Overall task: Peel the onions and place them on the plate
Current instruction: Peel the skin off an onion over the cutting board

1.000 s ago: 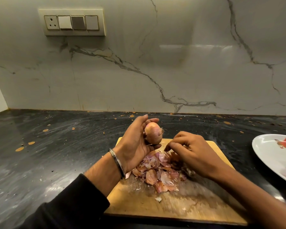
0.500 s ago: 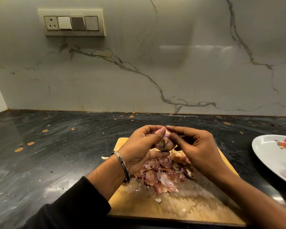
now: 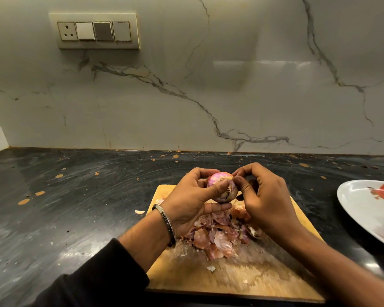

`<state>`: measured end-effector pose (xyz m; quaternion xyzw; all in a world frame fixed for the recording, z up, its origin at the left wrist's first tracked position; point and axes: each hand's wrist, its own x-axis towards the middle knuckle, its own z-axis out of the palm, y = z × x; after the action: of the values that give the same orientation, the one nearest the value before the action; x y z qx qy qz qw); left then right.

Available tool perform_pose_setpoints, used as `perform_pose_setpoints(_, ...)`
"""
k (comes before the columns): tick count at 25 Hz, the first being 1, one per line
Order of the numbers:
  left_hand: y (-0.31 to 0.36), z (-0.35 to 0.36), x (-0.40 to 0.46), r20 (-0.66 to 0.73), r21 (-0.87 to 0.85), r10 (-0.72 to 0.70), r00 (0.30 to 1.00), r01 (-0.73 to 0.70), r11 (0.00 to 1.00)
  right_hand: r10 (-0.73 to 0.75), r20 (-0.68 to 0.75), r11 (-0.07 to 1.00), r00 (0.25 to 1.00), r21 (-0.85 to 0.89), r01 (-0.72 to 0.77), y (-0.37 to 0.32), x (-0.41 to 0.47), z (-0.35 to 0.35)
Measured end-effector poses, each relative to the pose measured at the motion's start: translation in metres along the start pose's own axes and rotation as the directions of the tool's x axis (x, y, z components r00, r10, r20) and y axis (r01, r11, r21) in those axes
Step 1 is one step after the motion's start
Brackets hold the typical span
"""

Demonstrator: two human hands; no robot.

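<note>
Onion [image 3: 222,188] held above the wooden cutting board [image 3: 242,282], partly peeled, pale pink flesh showing at its top; left hand [image 3: 193,200] curled round it from the left, thumb across its front; right hand [image 3: 266,202] closed against its right side, thumb and forefinger pinching at the skin near the top; the two hands meeting at the onion. Heap of loose onion skins [image 3: 217,235] lying on the board beneath the hands; one stray flake [image 3: 139,212] on the dark desk [image 3: 75,207] just left of the board. White plate [image 3: 359,202] at the right edge, apart from the board; its contents too blurred to tell. Metal bangle [image 3: 166,224] on the left wrist; switch panel [image 3: 94,31] on the marble wall.
</note>
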<state>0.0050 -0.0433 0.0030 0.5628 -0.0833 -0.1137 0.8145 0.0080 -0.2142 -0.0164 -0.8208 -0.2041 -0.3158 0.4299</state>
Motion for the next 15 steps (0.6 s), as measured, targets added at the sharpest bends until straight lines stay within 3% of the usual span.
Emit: perform_pose_setpoints(15,-0.0031,-0.0049,0.0034,-0.013,0.017,0.018,1.000,-0.018,1.000,-0.006,-0.063,1.000,0.998,-0.022,0.005,-0.0024,-0.0002,0.0051)
